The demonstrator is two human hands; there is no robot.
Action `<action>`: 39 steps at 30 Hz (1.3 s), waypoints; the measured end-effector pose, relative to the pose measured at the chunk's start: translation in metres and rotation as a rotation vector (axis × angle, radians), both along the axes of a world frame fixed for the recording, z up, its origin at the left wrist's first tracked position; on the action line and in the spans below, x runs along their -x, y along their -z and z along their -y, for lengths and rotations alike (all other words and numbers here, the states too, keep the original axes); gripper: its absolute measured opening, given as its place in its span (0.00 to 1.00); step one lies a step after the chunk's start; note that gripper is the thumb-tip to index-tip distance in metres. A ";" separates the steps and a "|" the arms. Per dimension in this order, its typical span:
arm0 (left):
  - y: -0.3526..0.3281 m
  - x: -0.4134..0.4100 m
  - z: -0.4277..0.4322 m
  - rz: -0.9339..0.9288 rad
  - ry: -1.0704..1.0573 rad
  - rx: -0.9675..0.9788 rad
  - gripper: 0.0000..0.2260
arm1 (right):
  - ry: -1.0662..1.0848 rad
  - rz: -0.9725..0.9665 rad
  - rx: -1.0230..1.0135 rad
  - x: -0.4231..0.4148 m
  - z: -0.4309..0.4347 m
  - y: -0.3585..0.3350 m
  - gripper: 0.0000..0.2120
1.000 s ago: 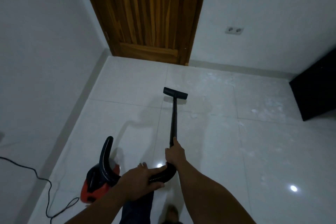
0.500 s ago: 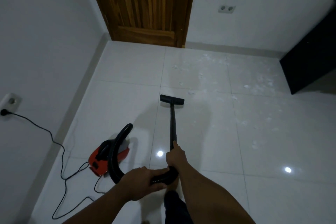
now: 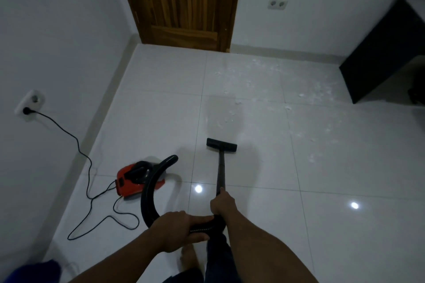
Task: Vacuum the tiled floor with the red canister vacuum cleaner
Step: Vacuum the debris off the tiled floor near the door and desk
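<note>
A red canister vacuum (image 3: 134, 180) sits on the white tiled floor (image 3: 253, 167) to my left. Its black hose (image 3: 153, 187) arcs from the canister to my hands. My left hand (image 3: 178, 228) grips the ribbed end of the hose. My right hand (image 3: 223, 204) grips the black wand (image 3: 221, 171), index finger lying along it. The black floor nozzle (image 3: 221, 144) rests flat on a tile ahead of me. White debris (image 3: 299, 103) is scattered over the tiles beyond the nozzle and to the right.
The vacuum's black cord (image 3: 85, 161) runs from a wall socket (image 3: 30, 104) on the left and loops on the floor beside the canister. A wooden door (image 3: 181, 2) stands shut ahead. A black cabinet (image 3: 386, 53) fills the right corner. My bare foot (image 3: 188, 257) is below my hands.
The nozzle has come back toward me, away from the door, as I stepped back. The canister now lies further left and ahead, with the wall socket and cord in view.
</note>
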State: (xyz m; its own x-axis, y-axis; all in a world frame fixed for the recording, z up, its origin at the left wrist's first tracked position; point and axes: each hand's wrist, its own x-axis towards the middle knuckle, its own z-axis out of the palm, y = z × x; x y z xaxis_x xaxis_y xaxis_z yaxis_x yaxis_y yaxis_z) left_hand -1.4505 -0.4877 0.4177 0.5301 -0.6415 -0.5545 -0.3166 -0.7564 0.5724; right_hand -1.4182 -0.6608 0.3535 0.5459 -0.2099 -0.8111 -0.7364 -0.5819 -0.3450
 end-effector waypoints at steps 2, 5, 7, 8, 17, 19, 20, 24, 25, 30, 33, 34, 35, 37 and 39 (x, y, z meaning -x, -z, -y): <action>0.000 0.010 0.001 -0.025 0.002 -0.011 0.29 | -0.001 -0.028 -0.002 0.012 0.001 0.001 0.29; 0.002 0.022 0.003 -0.036 0.005 -0.021 0.31 | -0.006 -0.053 -0.003 0.026 0.001 0.007 0.32; 0.004 0.026 0.004 -0.043 0.002 -0.031 0.31 | -0.009 -0.070 -0.001 0.031 0.002 0.013 0.33; 0.004 0.027 0.005 -0.041 0.005 -0.036 0.31 | -0.013 -0.076 0.000 0.032 0.002 0.015 0.32; -0.005 0.001 0.015 -0.022 -0.029 -0.054 0.27 | -0.057 -0.088 -0.029 -0.003 0.009 0.010 0.31; -0.003 -0.010 0.018 -0.032 -0.043 -0.063 0.26 | -0.049 -0.094 -0.029 -0.018 0.012 0.025 0.31; -0.001 -0.020 0.021 -0.038 -0.051 -0.066 0.26 | -0.046 -0.090 -0.025 -0.028 0.015 0.031 0.32; 0.005 -0.054 0.032 -0.072 -0.097 -0.049 0.25 | -0.033 -0.079 -0.058 -0.066 0.024 0.021 0.30; 0.009 -0.065 0.038 -0.092 -0.113 -0.042 0.24 | -0.030 -0.069 -0.071 -0.079 0.029 0.019 0.30; 0.021 -0.114 0.060 -0.144 -0.188 -0.048 0.24 | -0.018 -0.059 -0.079 -0.136 0.052 0.026 0.32; 0.017 -0.150 0.080 -0.132 -0.212 -0.047 0.26 | -0.017 -0.041 -0.069 -0.173 0.070 0.028 0.32; 0.017 -0.160 0.086 -0.127 -0.217 -0.046 0.25 | -0.020 -0.039 -0.063 -0.184 0.075 0.027 0.31; 0.017 -0.172 0.091 -0.128 -0.228 -0.041 0.25 | -0.022 -0.034 -0.062 -0.197 0.081 0.027 0.31; 0.016 -0.189 0.101 -0.123 -0.234 -0.046 0.24 | -0.030 -0.040 -0.063 -0.218 0.091 0.024 0.32; 0.011 -0.205 0.111 -0.089 -0.219 -0.057 0.23 | -0.024 -0.042 -0.053 -0.234 0.100 0.022 0.33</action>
State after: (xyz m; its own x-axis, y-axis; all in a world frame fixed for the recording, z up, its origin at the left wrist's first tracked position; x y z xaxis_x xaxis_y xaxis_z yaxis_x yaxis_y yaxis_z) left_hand -1.2455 -0.5984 0.4071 0.6008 -0.4829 -0.6371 -0.0918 -0.8333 0.5451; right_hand -1.1840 -0.7609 0.3318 0.5159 -0.1528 -0.8429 -0.7367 -0.5813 -0.3455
